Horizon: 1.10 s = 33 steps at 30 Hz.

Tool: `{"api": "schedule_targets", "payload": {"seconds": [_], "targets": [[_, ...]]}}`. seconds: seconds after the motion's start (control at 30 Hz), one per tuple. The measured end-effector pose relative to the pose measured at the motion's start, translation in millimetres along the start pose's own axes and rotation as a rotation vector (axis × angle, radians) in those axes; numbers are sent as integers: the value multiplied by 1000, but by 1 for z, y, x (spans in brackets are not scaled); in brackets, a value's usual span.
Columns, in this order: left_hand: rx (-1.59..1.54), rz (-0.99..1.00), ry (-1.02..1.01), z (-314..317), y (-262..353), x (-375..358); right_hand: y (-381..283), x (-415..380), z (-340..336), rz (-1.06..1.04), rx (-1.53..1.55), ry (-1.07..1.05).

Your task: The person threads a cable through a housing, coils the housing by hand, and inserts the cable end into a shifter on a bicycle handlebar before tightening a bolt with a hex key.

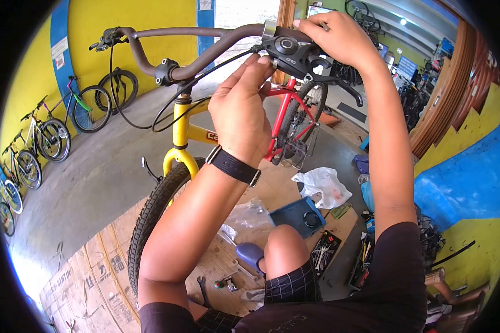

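Note:
Both my hands are up at the brown handlebar (205, 65) of a yellow bicycle (181, 125). My left hand (241, 105), with a black watch strap on its wrist, pinches the cable end of a black shifter and brake lever unit (288, 49). A silver clamp band (269, 28) sits above that unit, and the brake lever (347, 91) points down right. My right hand (339, 39) is closed over the end of the bar; a small dark bit shows by its fingers, too small to name. Black cables (150, 126) loop below the bar.
A red bicycle frame (280, 119) stands behind. Flattened cardboard (105, 277) covers the floor, with a blue tray (283, 213), a white plastic bag (323, 186), a wrench (204, 291) and a tool case (325, 250). Several bicycles (50, 136) line the yellow wall at left.

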<state>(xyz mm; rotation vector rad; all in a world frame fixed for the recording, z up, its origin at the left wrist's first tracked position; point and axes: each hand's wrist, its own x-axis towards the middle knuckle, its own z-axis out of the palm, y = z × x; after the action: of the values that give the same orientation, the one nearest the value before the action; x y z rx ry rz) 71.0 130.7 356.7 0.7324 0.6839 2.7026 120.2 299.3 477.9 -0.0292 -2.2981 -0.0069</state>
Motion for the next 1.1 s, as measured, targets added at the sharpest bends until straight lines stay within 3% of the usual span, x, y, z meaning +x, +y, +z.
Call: {"api": "schedule_targets", "payload": {"seconds": [1.1], "targets": [[38, 68, -39, -10, -6, 5, -6, -3, -3, 39, -17, -27]]}}
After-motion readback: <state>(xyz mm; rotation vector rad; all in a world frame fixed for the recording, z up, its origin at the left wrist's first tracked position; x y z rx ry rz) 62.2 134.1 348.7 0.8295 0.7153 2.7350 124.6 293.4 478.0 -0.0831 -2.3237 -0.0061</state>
